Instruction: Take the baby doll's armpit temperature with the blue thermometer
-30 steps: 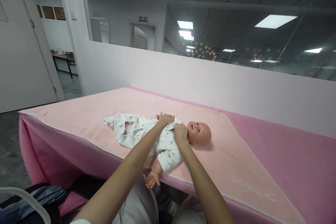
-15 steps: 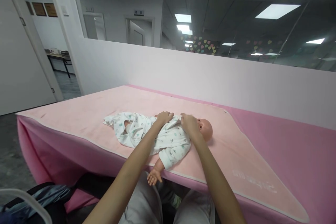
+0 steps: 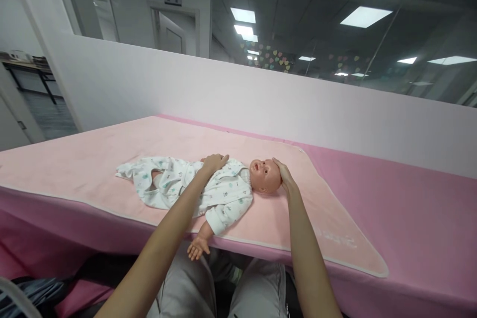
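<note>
A baby doll (image 3: 265, 177) lies on its back across the pink mat, head to the right, in a white printed outfit (image 3: 227, 191). My left hand (image 3: 215, 163) rests on the doll's front, fingers laid over the cloth; its thumb is hard to make out. Against the crown of the doll's head, my right hand (image 3: 283, 173) is cupped with its fingers extended along the far side. The doll's near arm (image 3: 200, 244) hangs over the table's front edge, its palm turned up. Most of its far arm is hidden behind my left hand.
The peach-pink mat (image 3: 93, 139) lies over a darker pink cover (image 3: 421, 208) that shows at the right. A white low wall with a window (image 3: 335, 39) runs behind the table. Dark fabric (image 3: 40, 298) lies at lower left.
My right hand has left the outfit's neck area and moved right to the top of the doll's head, exposing its face. My left hand stays on the doll's front. The view has turned right.
</note>
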{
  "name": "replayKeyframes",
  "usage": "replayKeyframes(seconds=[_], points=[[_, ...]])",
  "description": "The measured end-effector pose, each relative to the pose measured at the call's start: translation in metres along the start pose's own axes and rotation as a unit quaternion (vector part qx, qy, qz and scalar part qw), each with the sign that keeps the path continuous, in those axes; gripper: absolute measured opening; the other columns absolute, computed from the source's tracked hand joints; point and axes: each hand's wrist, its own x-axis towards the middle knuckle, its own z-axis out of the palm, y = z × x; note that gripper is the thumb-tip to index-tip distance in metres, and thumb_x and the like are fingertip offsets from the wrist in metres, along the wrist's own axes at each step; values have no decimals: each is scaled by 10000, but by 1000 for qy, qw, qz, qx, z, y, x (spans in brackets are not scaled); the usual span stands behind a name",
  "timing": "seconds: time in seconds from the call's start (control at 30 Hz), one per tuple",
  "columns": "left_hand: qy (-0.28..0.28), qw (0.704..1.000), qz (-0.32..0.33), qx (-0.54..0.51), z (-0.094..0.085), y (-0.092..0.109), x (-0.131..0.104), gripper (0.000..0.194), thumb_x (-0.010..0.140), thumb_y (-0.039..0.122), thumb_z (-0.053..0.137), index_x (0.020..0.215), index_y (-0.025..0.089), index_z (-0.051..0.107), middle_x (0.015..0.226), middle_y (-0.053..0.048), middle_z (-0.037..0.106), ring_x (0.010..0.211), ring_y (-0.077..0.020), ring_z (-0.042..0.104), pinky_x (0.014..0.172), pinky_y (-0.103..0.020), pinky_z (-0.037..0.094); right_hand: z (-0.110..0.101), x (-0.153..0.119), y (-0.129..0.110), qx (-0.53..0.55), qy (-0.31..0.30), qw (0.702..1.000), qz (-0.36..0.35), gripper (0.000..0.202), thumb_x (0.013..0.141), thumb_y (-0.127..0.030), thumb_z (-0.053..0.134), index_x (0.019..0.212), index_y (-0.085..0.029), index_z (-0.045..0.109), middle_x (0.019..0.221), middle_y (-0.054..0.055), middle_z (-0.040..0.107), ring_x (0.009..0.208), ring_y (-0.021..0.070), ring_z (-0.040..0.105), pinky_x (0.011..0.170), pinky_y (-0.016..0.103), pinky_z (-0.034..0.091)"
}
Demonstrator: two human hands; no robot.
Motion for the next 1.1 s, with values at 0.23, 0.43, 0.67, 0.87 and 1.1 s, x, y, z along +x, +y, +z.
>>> replayKeyframes(seconds=[0.23, 0.43, 0.67, 0.87, 1.1], points=[[1, 1000, 2, -2, 0, 0, -2, 576, 835, 513, 213, 924, 184, 678, 938, -123, 687, 934, -289, 600, 832, -395, 410, -4, -10, 20, 140, -51, 981, 120, 431, 792, -467, 439, 1073, -183, 602, 1078, 74, 665, 981, 254, 627, 869, 432, 482], [5, 1000, 6, 9, 0, 0, -4, 581, 846, 508, 201, 940, 182, 672, 926, -115, 689, 935, -282, 598, 830, -385, 411, -2, -8, 19, 142, -45, 982, 114, 433, 809, -447, 385, 1075, -175, 591, 1089, 79, 659, 994, 242, 623, 873, 413, 482], [11, 1000, 22, 13, -1, 0, -7, 584, 852, 500, 190, 943, 180, 671, 962, -118, 683, 933, -274, 597, 835, -382, 405, -1, -12, 16, 137, -39, 984, 107, 428, 795, -439, 401, 1068, -176, 600, 1056, 76, 671, 969, 251, 630, 864, 414, 485], [8, 1000, 17, 16, -2, 1, -7, 570, 855, 487, 200, 926, 182, 677, 901, -111, 693, 908, -272, 606, 835, -390, 405, 1, -13, 14, 129, -39, 985, 104, 419, 798, -434, 396, 1064, -184, 600, 1026, 70, 681, 953, 248, 637, 855, 421, 490], [11, 999, 19, 23, -2, 1, -8, 578, 857, 486, 196, 933, 177, 679, 953, -126, 684, 942, -278, 599, 838, -393, 405, 0, -10, 17, 148, -45, 983, 99, 414, 795, -434, 398, 1059, -187, 601, 1061, 77, 667, 967, 246, 631, 860, 415, 490]])
